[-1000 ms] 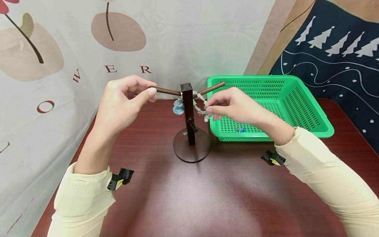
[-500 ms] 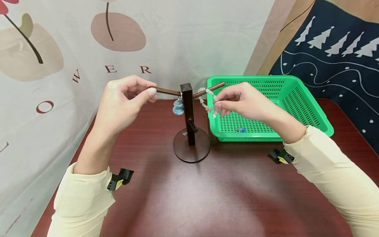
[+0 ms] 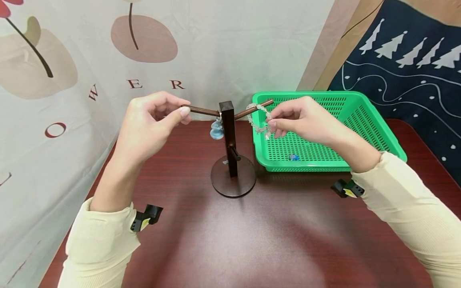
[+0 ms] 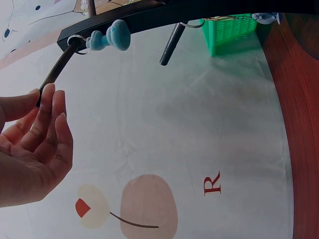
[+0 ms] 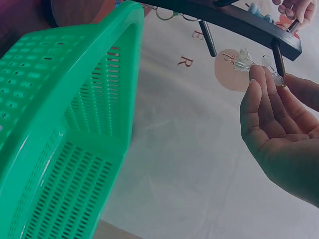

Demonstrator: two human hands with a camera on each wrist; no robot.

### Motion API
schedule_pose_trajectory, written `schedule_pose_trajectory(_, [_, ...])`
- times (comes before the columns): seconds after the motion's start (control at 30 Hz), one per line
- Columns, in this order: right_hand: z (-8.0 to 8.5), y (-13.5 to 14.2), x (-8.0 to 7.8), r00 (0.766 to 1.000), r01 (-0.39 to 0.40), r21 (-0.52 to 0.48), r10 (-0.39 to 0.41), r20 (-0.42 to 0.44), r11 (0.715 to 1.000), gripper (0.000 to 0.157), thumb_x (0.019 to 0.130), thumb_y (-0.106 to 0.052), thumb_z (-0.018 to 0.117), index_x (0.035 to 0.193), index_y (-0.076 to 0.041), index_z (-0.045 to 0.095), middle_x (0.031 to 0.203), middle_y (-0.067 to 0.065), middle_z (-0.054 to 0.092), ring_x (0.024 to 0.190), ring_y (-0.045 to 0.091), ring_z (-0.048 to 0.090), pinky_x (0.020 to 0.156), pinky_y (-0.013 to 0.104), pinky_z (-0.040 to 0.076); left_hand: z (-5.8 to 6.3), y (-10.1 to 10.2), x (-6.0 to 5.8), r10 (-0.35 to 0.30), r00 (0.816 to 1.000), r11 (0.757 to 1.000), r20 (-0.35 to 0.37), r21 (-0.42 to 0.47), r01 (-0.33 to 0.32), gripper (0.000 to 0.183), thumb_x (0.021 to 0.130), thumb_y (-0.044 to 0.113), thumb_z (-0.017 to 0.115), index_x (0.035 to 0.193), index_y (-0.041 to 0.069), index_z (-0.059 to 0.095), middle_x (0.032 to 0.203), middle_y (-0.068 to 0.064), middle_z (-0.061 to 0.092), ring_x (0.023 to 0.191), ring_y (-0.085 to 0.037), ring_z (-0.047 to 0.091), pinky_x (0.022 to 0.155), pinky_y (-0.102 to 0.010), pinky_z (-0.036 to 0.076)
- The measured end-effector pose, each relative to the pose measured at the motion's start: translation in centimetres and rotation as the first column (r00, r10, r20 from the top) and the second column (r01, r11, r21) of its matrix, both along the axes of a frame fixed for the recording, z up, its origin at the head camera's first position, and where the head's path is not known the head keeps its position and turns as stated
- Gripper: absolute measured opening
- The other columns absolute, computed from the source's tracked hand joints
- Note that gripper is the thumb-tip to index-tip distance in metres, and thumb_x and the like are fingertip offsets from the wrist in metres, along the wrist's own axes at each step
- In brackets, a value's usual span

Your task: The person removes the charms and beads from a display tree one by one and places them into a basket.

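A dark wooden stand [image 3: 229, 148] with a round base holds several pegs. My left hand [image 3: 151, 126] pinches the tip of the upper left peg [image 3: 203, 111] between thumb and fingers. From that peg, close to the post, hangs a light-blue keychain [image 3: 217, 131] on a metal ring, also plain in the left wrist view. My right hand [image 3: 306, 120] pinches the right side of a bracelet of clear and pale beads [image 3: 264, 129]. The bracelet loops around the upper right peg [image 3: 267, 103], near its outer half. In the right wrist view a flower-shaped charm [image 5: 243, 60] dangles from it.
A green plastic basket [image 3: 309, 165] stands to the right, behind and below my right hand. A small blue item [image 3: 293, 157] lies in it. The reddish-brown table [image 3: 230, 240] spreads in front. Lower pegs [image 4: 172, 45] carry rings, seen in the wrist views.
My right hand has drawn the bracelet rightward along the upper right peg, from beside the post toward the peg's outer end. The left hand and stand have stayed put.
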State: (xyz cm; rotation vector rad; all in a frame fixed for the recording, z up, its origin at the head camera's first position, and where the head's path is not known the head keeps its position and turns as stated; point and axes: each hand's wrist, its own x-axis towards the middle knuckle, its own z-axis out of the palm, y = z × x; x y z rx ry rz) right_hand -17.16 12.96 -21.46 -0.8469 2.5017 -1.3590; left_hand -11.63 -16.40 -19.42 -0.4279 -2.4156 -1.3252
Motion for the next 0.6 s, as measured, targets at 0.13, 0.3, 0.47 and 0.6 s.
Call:
schedule_pose_trajectory(0.13, [0.1, 0.2, -0.1, 1.0, -0.004, -0.006, 0.004, -0.012, 1.0, 0.015, 0.087, -0.007, 0.061, 0.096, 0.004, 0.066, 0.075, 0.011, 0.066, 0.065, 0.02, 0.061, 0.064, 0.028, 0.05, 0.0, 0.0, 0.0, -0.001, 1.0, 1.0, -0.005, -0.003, 0.001, 0.011, 0.085, 0.002, 0.06, 0.092, -0.001, 0.068, 0.068, 0.01, 0.065, 0.06, -0.007, 0.06, 0.058, -0.019, 0.042])
schedule_pose_trajectory(0.3, [0.3, 0.6, -0.2, 0.999, 0.002, 0.0, -0.002, -0.032, 1.0, 0.015, 0.088, -0.009, 0.06, 0.096, 0.003, 0.066, 0.075, 0.01, 0.066, 0.065, 0.019, 0.062, 0.064, 0.028, 0.05, 0.0, 0.0, 0.0, 0.003, 1.0, 1.0, -0.001, -0.007, -0.003, 0.011, 0.085, 0.002, 0.06, 0.092, -0.001, 0.068, 0.068, 0.01, 0.065, 0.06, -0.007, 0.059, 0.058, -0.019, 0.042])
schedule_pose_trajectory(0.47, [0.4, 1.0, -0.3, 0.999, 0.013, 0.004, -0.013, -0.053, 1.0, 0.014, 0.088, -0.01, 0.06, 0.094, 0.001, 0.067, 0.075, 0.011, 0.065, 0.066, 0.019, 0.062, 0.064, 0.028, 0.05, 0.0, 0.0, -0.1, 0.007, 1.0, 1.0, 0.003, -0.013, -0.007, 0.011, 0.085, 0.003, 0.061, 0.092, 0.0, 0.068, 0.068, 0.009, 0.065, 0.06, -0.007, 0.06, 0.056, -0.019, 0.04])
schedule_pose_trajectory(0.6, [0.5, 1.2, -0.4, 0.998, 0.021, -0.005, -0.021, -0.06, 1.0, 0.015, 0.089, -0.01, 0.06, 0.095, 0.002, 0.067, 0.076, 0.013, 0.066, 0.066, 0.02, 0.062, 0.065, 0.03, 0.051, 0.0, -0.1, -0.1, 0.007, 1.0, 1.0, 0.007, -0.012, -0.007, 0.011, 0.085, 0.003, 0.06, 0.092, 0.0, 0.068, 0.068, 0.01, 0.065, 0.061, -0.007, 0.06, 0.056, -0.019, 0.04])
